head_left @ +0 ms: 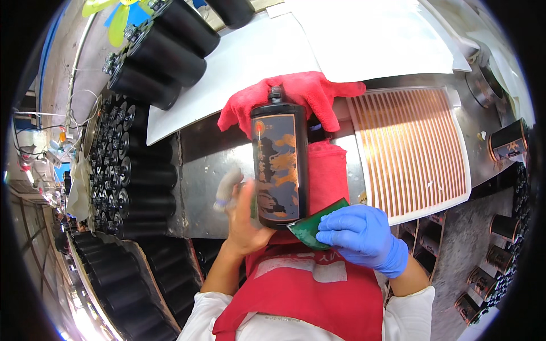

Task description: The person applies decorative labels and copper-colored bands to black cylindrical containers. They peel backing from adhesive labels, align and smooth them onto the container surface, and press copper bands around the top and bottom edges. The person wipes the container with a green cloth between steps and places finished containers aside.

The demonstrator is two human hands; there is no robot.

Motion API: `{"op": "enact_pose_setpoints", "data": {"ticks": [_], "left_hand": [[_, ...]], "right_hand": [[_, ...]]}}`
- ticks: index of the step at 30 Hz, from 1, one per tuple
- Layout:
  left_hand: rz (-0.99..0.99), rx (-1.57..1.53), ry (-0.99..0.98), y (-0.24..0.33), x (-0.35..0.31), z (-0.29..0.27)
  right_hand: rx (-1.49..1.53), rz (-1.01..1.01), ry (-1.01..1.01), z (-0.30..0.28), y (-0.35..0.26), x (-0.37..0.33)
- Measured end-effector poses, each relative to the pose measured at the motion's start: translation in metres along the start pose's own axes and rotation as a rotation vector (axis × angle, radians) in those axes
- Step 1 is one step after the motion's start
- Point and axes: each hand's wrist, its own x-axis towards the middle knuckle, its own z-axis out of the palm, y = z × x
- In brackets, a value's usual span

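A black bottle (pixel 302 170) lies on its back in front of me, its neck pointing away. Its face carries a dark label (pixel 278 170) with orange, cloud-like patches and a thin copper border. In my blue-gloved right hand (pixel 364 236) is a green scraper (pixel 317 227), pinched between thumb and fingers, its edge by the bottle's lower right corner. My left hand (pixel 244 227) is beside the bottle's lower left, fingers apart and partly blurred by motion; pale covers show on some fingertips. A red cloth (pixel 239 111) is bunched around the neck, and a red pad (pixel 333 176) shows under the bottle.
A white-edged sheet of copper stripes (pixel 409 153) lies at right on the metal bench (pixel 213 207). White sheets (pixel 375 40) cover its far side. Black bottles (pixel 165 54) lie at upper left, with more stacked at left (pixel 145 170). Labelled bottles (pixel 506 142) are at far right.
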Motion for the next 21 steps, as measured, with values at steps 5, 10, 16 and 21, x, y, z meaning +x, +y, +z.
{"op": "enact_pose_setpoints", "data": {"ticks": [5,10,16,21], "left_hand": [[0.406,0.768,-0.141,0.040,0.022,-0.009],[0.463,0.644,-0.095,0.036,0.012,-0.004],[0.391,0.258,0.165,0.000,-0.008,-0.003],[-0.154,-0.033,0.015,-0.002,0.019,0.015]], "right_hand": [[0.149,0.175,0.021,-0.013,0.003,-0.001],[0.589,0.843,0.360,-0.008,0.000,0.005],[0.536,0.550,0.227,0.000,0.015,0.079],[0.197,0.177,0.316,-0.003,0.048,0.154]]}}
